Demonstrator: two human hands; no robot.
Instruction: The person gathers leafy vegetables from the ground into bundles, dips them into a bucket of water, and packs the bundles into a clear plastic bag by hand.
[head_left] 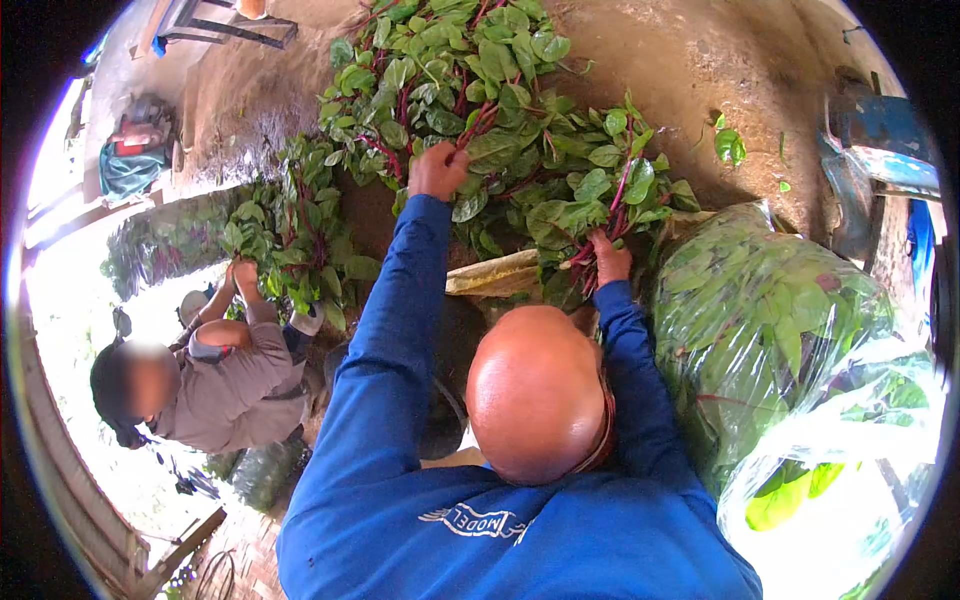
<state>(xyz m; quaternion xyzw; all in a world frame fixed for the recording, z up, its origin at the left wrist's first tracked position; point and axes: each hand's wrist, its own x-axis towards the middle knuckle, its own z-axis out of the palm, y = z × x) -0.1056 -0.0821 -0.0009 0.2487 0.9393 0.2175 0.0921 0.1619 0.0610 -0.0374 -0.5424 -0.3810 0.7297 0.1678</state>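
Gripping red-stemmed greens [628,190] near centre, the left hand [437,170] and right hand [610,260] have a big pile [440,75] loose at top, while a plastic bag [775,310], right, looks filled.

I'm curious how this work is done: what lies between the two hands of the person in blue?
A spread of leafy greens lies between the left hand and the right hand, as the head view shows.
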